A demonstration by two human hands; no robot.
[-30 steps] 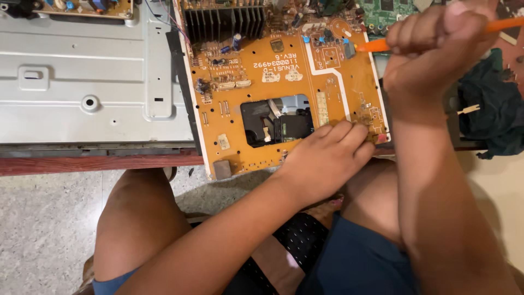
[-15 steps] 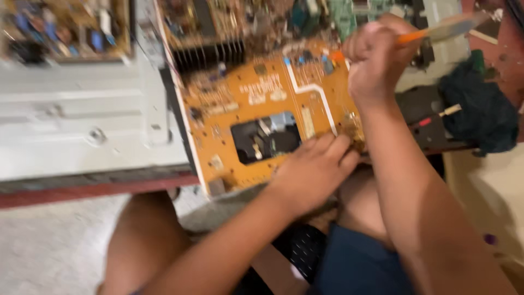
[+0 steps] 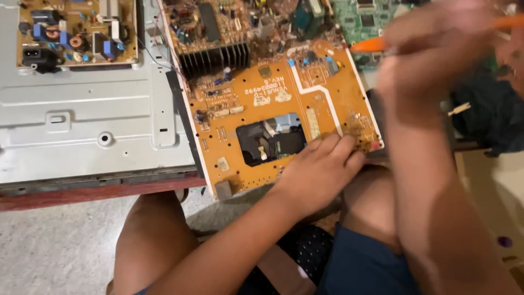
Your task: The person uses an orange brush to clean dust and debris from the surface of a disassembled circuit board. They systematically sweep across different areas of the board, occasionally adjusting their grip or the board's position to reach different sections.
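Setting: red-edged table (image 3: 82,198) above a speckled floor (image 3: 49,246), seen from overhead.
Left hand (image 3: 319,172): grip flat, fingers (image 3: 327,145) spread and pressing the near right corner of the orange circuit board (image 3: 273,104); nothing enclosed.
Right hand (image 3: 431,60): blurred, grip closed around an orange-handled tool (image 3: 371,43), raised over the board's far right edge.
Beyond the left grip: black heat sink (image 3: 215,57) on the board.
Far left of both: grey metal chassis (image 3: 82,120) carrying a smaller board (image 3: 76,33).
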